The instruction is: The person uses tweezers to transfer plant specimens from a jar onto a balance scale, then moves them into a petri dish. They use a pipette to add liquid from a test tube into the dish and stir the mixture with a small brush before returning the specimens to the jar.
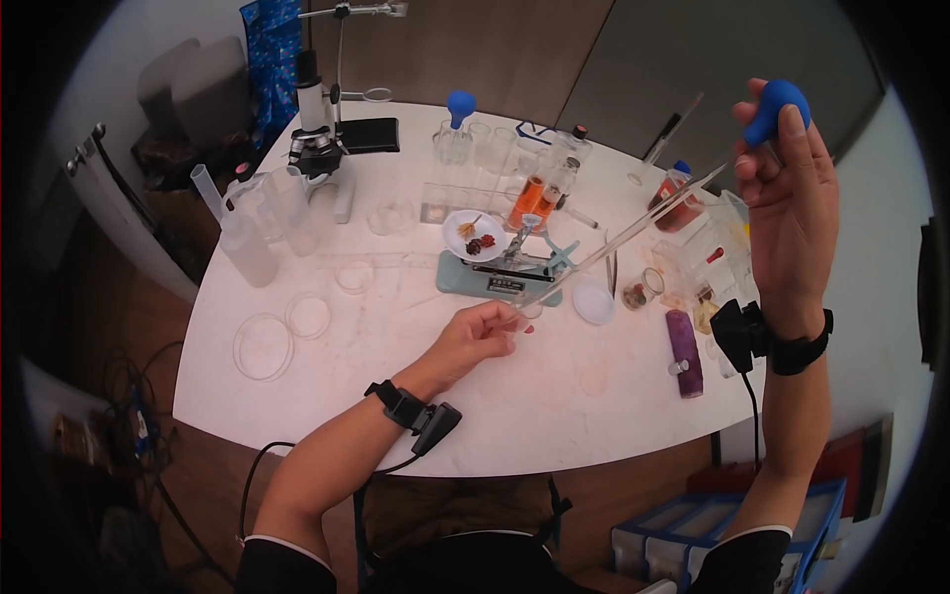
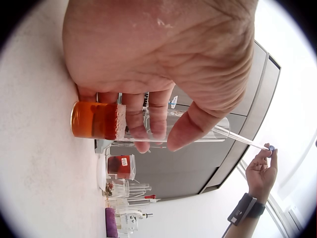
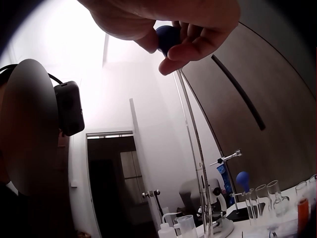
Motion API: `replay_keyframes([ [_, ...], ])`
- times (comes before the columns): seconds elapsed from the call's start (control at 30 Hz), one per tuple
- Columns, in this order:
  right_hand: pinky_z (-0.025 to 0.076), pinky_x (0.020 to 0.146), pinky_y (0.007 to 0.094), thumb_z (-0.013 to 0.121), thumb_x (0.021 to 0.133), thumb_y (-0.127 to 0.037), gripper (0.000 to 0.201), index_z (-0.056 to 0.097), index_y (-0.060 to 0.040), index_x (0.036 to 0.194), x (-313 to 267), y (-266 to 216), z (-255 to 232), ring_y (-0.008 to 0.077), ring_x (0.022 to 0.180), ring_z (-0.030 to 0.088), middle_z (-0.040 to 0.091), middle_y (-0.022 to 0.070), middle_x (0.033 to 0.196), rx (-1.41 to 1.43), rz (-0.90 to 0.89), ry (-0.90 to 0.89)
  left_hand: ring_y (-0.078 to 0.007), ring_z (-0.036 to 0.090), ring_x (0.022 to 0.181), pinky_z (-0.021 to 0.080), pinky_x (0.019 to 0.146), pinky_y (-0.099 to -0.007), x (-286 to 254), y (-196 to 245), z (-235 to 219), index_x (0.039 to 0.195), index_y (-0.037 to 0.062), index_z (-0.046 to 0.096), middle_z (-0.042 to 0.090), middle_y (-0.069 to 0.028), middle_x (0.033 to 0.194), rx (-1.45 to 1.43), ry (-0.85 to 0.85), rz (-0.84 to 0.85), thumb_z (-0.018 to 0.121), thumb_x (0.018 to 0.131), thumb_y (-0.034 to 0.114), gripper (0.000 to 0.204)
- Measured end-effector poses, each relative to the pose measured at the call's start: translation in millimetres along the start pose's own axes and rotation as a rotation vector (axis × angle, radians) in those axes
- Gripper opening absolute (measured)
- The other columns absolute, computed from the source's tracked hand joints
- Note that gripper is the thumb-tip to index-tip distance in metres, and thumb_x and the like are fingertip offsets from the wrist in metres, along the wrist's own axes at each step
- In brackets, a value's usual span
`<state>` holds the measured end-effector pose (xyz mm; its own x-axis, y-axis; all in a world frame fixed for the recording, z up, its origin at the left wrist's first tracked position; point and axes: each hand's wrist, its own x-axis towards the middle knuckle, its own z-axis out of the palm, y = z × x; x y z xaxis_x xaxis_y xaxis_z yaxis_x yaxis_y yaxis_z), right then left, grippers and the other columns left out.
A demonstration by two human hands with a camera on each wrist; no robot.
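Plastic bottle (image 1: 247, 252) stands at left of the head view, petri dishes (image 1: 263, 347) lying just below and to its right. Microscope (image 1: 317, 119) is upper left, beside a black case (image 1: 368, 136). Next, near centre, left hand (image 1: 475, 342): narrow, fingers and thumb wrapped round a glass cylinder (image 2: 176, 126) (clearest in the left wrist view). Cylinder is upright on the white table (image 1: 396, 426), orange liquid (image 2: 94, 120) at its bottom with foam on top.

Balance (image 1: 495, 282) sits behind that hand, white dish (image 1: 460, 226) on it with dried brown and red bits. Beaker of orange liquid (image 1: 529, 203) stands behind the balance.

Glass pipette (image 1: 633, 231) slants from centre to upper right, lower end inside the cylinder's mouth, upper end up at the right hand (image 1: 797, 213). Purple block (image 1: 684, 354) lies lower right of the pipette. Right hand is raised at upper right, fingers and thumb curled round a blue bulb (image 1: 782, 109) (join of bulb and pipette is hidden by fingers; can't tell how hard it's squeezed).
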<state>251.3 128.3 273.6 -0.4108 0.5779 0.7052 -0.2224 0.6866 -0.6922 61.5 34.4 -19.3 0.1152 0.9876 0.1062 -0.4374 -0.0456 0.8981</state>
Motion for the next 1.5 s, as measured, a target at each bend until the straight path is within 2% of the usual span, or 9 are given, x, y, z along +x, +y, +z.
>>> replay_keyframes([
  [0.37,0.039,0.046,0.0144,0.065,0.094,-0.036,0.041,0.062,-0.0011,0.115,-7.9,15.5,26.2,0.0032,0.062,0.061,0.07,0.0086,0.096,-0.046,0.078,-0.015,-0.0079,0.05,0.092,0.039,0.084,-0.0253,0.3,2.9,2.1,0.102,0.0093,0.06,0.063,-0.0055,0.115,0.008,0.013,-0.012,0.069,0.08,0.014,0.024],
  [0.47,0.04,0.05,0.0156,0.065,0.094,-0.034,0.039,0.061,-0.0013,0.115,-14.1,19.3,32.0,0.0046,0.065,0.062,0.07,0.0081,0.096,-0.057,0.103,-0.055,-0.0084,0.05,0.089,0.039,0.082,-0.025,0.4,4.2,2.9,0.102,0.0091,0.06,0.064,-0.0048,0.108,-0.009,0.023,-0.018,0.067,0.08,0.011,0.024],
  [0.67,0.043,0.054,0.0179,0.065,0.094,-0.029,0.036,0.06,-0.0004,0.116,-21.1,29.4,35.5,0.0069,0.068,0.063,0.07,0.0085,0.096,-0.027,0.136,-0.132,-0.0141,0.056,0.106,0.038,0.073,-0.0251,3.4,1.2,-2.2,0.098,0.0077,0.059,0.055,0.0006,0.084,-0.066,0.031,-0.036,0.062,0.077,0.003,0.022],
  [0.77,0.043,0.054,0.0178,0.065,0.094,-0.028,0.036,0.059,-0.0005,0.116,-24.4,31.6,37.9,0.0073,0.068,0.063,0.07,0.0085,0.096,-0.035,0.151,-0.134,-0.0168,0.056,0.113,0.038,0.07,-0.0252,3.5,-2.5,-3.6,0.099,0.007,0.06,0.05,0.0019,0.079,-0.062,0.027,-0.008,0.061,0.077,0.003,0.022],
  [0.97,0.043,0.055,0.0178,0.067,0.093,-0.026,0.034,0.06,-0.001,0.116,-27.9,36.0,38.2,0.0076,0.068,0.063,0.07,0.0083,0.095,-0.011,0.135,-0.154,-0.0179,0.057,0.111,0.039,0.072,-0.0259,2.2,1.8,-1.2,0.096,0.0077,0.06,0.046,0.0021,0.076,-0.069,0.044,-0.026,0.062,0.077,0.002,0.02],
  [1.07,0.043,0.055,0.0176,0.067,0.093,-0.025,0.033,0.06,-0.0012,0.115,-29.4,35.8,39.8,0.0071,0.067,0.062,0.07,0.0081,0.095,-0.007,0.15,-0.147,-0.0162,0.058,0.108,0.041,0.076,-0.0257,1.1,3.9,1.2,0.095,0.0082,0.06,0.056,0.0004,0.085,-0.043,0.057,-0.035,0.064,0.078,0.002,0.019],
  [1.17,0.043,0.055,0.0174,0.068,0.092,-0.023,0.031,0.06,-0.0018,0.114,-30.7,37.4,39.1,0.0065,0.066,0.061,0.07,0.0076,0.094,-0.004,0.147,-0.154,-0.0123,0.057,0.1,0.042,0.081,-0.0255,0.6,3.8,2.3,0.098,0.0082,0.061,0.064,-0.0047,0.103,-0.026,0.04,-0.026,0.066,0.079,0.004,0.02],
  [1.27,0.044,0.056,0.0168,0.069,0.092,-0.022,0.029,0.061,-0.0026,0.113,-31.8,37.9,37.9,0.0058,0.065,0.06,0.07,0.0075,0.094,0.012,0.14,-0.154,-0.0086,0.054,0.094,0.043,0.084,-0.0258,1.7,-1.0,-1.7,0.104,0.0073,0.062,0.064,-0.0096,0.117,-0.015,0.018,-0.022,0.068,0.081,0.006,0.023],
  [1.5,0.044,0.056,0.0159,0.069,0.092,-0.018,0.025,0.062,-0.0034,0.111,-32.5,41.9,36.8,0.0049,0.065,0.059,0.071,0.008,0.092,0.043,0.122,-0.128,-0.0068,0.053,0.089,0.043,0.083,-0.0245,1.5,2.2,1.0,0.109,0.0057,0.062,0.064,-0.008,0.114,0.0,0.03,-0.034,0.067,0.082,0.004,0.028],
])
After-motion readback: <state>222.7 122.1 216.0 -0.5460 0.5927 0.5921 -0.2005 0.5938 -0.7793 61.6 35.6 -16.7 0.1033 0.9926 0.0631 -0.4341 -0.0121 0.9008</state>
